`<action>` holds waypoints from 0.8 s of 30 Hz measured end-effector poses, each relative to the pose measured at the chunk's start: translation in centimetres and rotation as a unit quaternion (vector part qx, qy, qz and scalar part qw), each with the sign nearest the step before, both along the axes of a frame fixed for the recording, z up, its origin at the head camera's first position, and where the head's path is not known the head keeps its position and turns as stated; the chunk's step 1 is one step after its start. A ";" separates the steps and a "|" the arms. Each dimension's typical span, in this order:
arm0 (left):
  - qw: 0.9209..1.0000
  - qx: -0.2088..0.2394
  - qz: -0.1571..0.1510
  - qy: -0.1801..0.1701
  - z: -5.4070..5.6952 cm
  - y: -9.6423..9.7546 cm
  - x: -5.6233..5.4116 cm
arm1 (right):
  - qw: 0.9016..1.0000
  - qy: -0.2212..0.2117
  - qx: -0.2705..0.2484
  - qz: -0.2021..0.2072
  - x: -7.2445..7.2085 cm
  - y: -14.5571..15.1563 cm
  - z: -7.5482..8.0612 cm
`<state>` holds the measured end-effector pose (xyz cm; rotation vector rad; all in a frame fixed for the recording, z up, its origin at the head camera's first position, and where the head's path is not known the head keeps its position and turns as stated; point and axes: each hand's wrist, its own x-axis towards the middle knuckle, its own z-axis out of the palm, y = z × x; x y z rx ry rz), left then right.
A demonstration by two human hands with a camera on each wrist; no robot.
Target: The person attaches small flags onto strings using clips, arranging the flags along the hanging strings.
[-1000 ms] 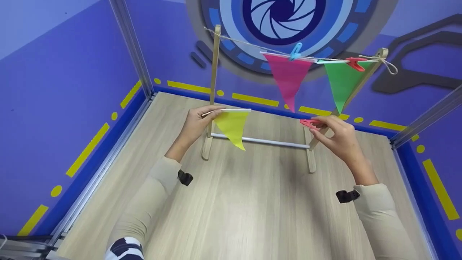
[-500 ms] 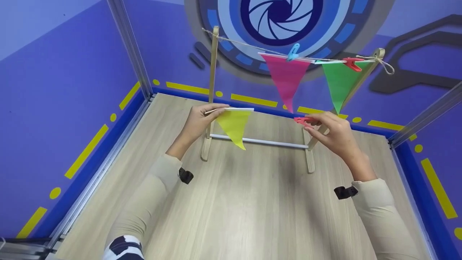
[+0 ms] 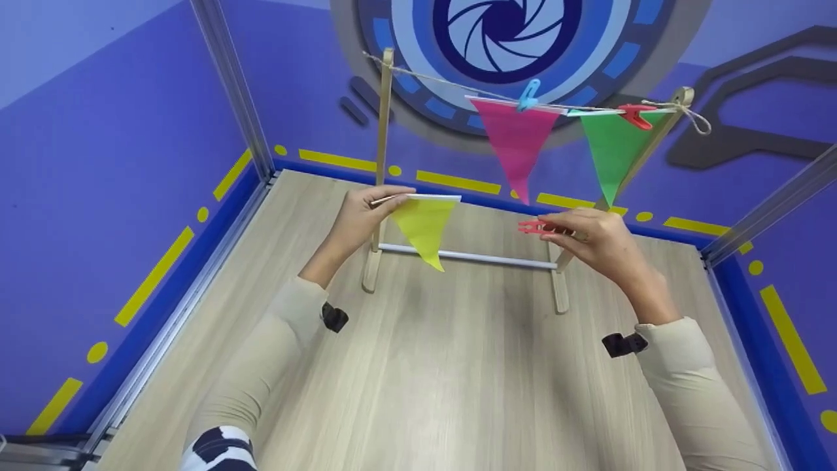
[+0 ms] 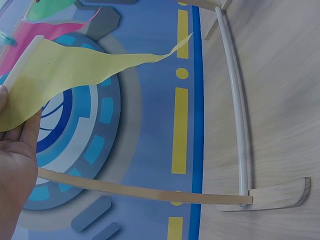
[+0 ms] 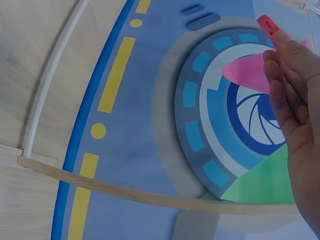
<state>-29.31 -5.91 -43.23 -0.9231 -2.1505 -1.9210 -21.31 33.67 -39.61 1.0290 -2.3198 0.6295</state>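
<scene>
Between thumb and fingers my left hand pinches the left end of the white top edge of a yellow pennant, whose point hangs down. In the left wrist view the pennant stretches away from the fingers. My right hand holds a red clothespin, its end sticking out leftward past the fingertips. Above both hands runs a twine line. A pink pennant hangs there by a blue clothespin, and a green pennant by another red clothespin.
The line is tied between a left wooden post and a right wooden post. A white rod joins their feet low down. The stand is on a wood-grain table, with a printed blue wall behind it.
My right hand has moved a little left with the red clothespin, which now lies more level and points left. The left hand and yellow pennant have shifted slightly rightward.
</scene>
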 end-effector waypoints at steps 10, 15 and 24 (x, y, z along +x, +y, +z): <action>1.000 -0.004 0.000 -0.009 0.6 0.2 -0.1 | 1.000 0.020 -0.008 0.020 0.1 -0.6 0.8; 1.000 -0.006 -0.001 -0.021 1.1 0.4 -0.2 | 1.000 0.012 -0.002 0.027 0.2 -0.9 1.4; 0.999 -0.013 0.021 -0.022 1.8 0.3 -0.7 | 0.999 0.003 0.031 0.033 0.3 -1.5 2.7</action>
